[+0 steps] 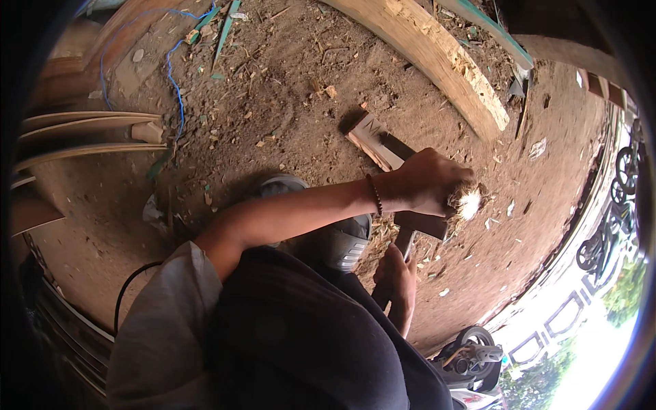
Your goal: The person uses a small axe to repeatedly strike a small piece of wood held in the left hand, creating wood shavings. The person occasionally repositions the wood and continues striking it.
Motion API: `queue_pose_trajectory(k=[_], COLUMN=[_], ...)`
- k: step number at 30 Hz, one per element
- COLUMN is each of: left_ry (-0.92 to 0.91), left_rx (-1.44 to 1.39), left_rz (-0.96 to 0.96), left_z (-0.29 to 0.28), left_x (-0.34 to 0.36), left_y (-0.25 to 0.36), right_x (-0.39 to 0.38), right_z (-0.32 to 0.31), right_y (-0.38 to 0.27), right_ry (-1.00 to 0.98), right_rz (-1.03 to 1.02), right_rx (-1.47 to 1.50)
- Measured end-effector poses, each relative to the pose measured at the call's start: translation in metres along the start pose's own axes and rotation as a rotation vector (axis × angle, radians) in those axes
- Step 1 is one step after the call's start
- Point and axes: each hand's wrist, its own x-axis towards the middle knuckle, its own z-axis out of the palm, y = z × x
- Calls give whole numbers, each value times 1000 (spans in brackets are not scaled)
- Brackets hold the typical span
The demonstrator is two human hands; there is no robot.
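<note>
My left hand (427, 188) reaches across over the dirt ground and is closed on a tuft of pale, fibrous husk (467, 203). A beaded bracelet sits on that wrist. Just below it, my right hand (398, 277) grips the dark handle of a tool (404, 240) that points up toward the tuft; its working end is hidden behind a dark flat piece (424, 223) under my left hand. A short pale wooden block (371, 139) lies on the ground behind my left wrist.
A long rough timber beam (444, 58) lies across the upper right. A blue cord (174, 75) loops at upper left above stacked curved boards (82, 133). A grey shoe (338, 242) is near my knee. Parked motorbikes (608, 225) and a scooter (471, 352) stand at right.
</note>
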Motion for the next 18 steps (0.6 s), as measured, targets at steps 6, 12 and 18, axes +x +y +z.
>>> queue_pose_trajectory(k=[6, 12, 18], left_ry=[72, 5, -95], left_rx=[-109, -138, -104], left_rz=[-23, -31, -68], left_z=[-2, -8, -9], left_x=[5, 7, 7], left_y=[1, 0, -1], right_x=[1, 5, 4], right_z=[0, 1, 2], right_y=[-2, -5, -4], right_ry=[9, 23, 4], right_rz=[31, 12, 17], right_rx=[-24, -33, -51])
